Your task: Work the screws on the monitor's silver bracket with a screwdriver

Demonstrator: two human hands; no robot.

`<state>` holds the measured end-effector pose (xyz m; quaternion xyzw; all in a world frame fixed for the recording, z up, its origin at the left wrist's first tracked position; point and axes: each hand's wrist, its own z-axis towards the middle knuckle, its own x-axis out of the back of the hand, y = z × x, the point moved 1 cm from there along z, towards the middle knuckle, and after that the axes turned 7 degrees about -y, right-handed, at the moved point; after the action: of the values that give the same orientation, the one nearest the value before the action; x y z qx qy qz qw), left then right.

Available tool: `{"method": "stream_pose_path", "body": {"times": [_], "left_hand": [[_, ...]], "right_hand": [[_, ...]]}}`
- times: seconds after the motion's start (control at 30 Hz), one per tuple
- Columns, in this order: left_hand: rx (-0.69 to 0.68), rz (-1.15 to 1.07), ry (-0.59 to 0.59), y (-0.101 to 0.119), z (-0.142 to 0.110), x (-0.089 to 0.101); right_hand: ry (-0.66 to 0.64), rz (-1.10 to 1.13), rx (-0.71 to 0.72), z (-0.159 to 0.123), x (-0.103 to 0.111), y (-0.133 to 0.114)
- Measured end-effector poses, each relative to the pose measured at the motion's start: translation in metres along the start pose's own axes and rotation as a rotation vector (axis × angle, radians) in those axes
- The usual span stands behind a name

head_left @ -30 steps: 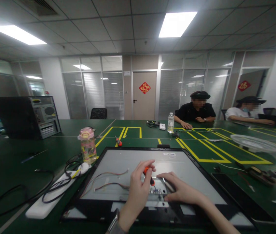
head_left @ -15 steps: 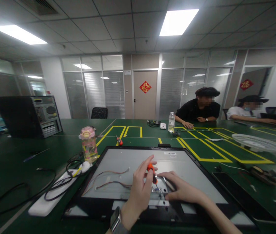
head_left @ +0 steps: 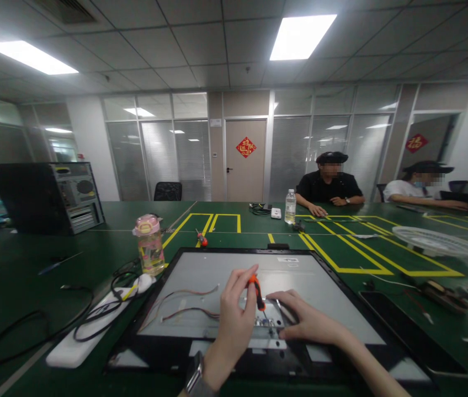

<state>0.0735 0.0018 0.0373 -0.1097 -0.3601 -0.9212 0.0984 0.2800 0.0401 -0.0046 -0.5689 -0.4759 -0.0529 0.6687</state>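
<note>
The back of a flat display panel (head_left: 201,270) with a black frame lies before me on the green table. My left hand (head_left: 236,314) is closed round an orange and black screwdriver (head_left: 258,292), its shaft slanting down to a small circuit board (head_left: 265,321) near the panel's lower middle. My right hand (head_left: 308,321) curves round the right side of the metal bracket (head_left: 276,343) at that board, thumb near its lower edge and fingers at its upper edge. Thin wires (head_left: 188,315) with small plugs run across the panel to the left and pass behind my left hand.
Left of the panel are a white power strip (head_left: 74,344) with black cables and a pink-lidded bottle (head_left: 150,248). A computer case (head_left: 31,198) stands farther left. A long dark slab (head_left: 411,331) lies at the right. Two people (head_left: 329,184) sit across the table.
The screwdriver and my left hand shift and turn slightly, while its tip stays at the board. My right hand keeps its place. The person in black turned their head aside, then back.
</note>
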Motion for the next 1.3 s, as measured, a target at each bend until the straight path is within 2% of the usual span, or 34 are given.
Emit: {"method": "stream_pose_path", "body": {"times": [0.27,0.5,0.67,0.83,1.03,1.3], "left_hand": [[0.040,0.019,0.074,-0.0062,0.0003,-0.0022],[-0.002,-0.089,-0.012,-0.0034,-0.0005,-0.0019],[0.057,-0.090,0.074,-0.0049,0.0017,-0.0015],[0.108,-0.164,0.023,-0.0038,0.0025,-0.0001],[0.102,-0.117,0.056,-0.0068,0.0025,-0.0005],[0.108,-0.118,0.026,-0.0048,0.0034,0.0006]], "right_hand": [[-0.009,0.002,0.002,-0.0003,0.0010,0.0005],[-0.004,-0.002,0.015,-0.0007,0.0007,-0.0003],[-0.006,0.011,0.003,-0.0001,0.0006,0.0001],[-0.001,0.010,-0.001,-0.0011,0.0011,-0.0030],[-0.009,-0.002,-0.004,-0.0019,0.0016,-0.0048],[-0.012,0.011,-0.005,-0.0021,0.0019,-0.0047]]}}
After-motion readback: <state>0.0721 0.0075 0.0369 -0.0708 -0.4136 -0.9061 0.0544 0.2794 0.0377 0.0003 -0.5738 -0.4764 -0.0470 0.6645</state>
